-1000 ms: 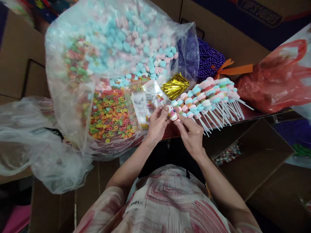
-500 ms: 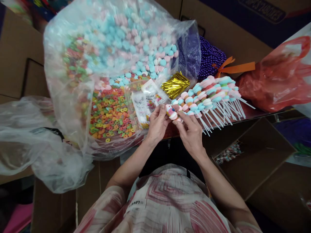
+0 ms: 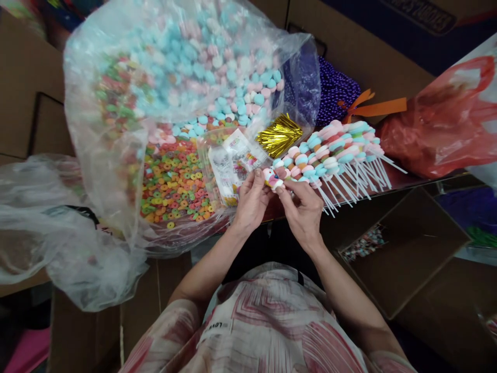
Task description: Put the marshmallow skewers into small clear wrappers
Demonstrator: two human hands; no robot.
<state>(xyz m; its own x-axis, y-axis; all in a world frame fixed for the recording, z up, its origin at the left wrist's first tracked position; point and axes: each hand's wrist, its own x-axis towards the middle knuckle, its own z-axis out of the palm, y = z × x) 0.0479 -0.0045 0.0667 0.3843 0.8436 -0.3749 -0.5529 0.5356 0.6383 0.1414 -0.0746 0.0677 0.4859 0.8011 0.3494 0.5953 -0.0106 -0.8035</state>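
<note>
A small white figure-shaped candy piece [image 3: 272, 178] with pink, yellow and blue marks is pinched between both hands. My left hand [image 3: 251, 199] is closed on its left side, thumb upright. My right hand [image 3: 302, 206] grips it from the right, fingertips pressed together at its lower edge. Right beside my right hand lie rows of marshmallow skewers [image 3: 330, 150] in pink, blue and white, their white sticks pointing toward me. Just beyond the hands are a bundle of gold twist ties [image 3: 279, 135] and printed white packets [image 3: 235, 163] in a clear plastic tray [image 3: 207, 150].
A large clear bag [image 3: 81, 103] spreads at the left with ring candies [image 3: 174, 178] and loose marshmallows [image 3: 229, 103]. A purple beaded bundle [image 3: 337, 85] with orange ribbon and a red plastic bag [image 3: 430, 129] sit at the right. Below is an open cardboard box [image 3: 411, 254].
The candy piece has turned slightly in my fingers, and my right fingertips have shifted left along its lower edge. The view has moved a little.
</note>
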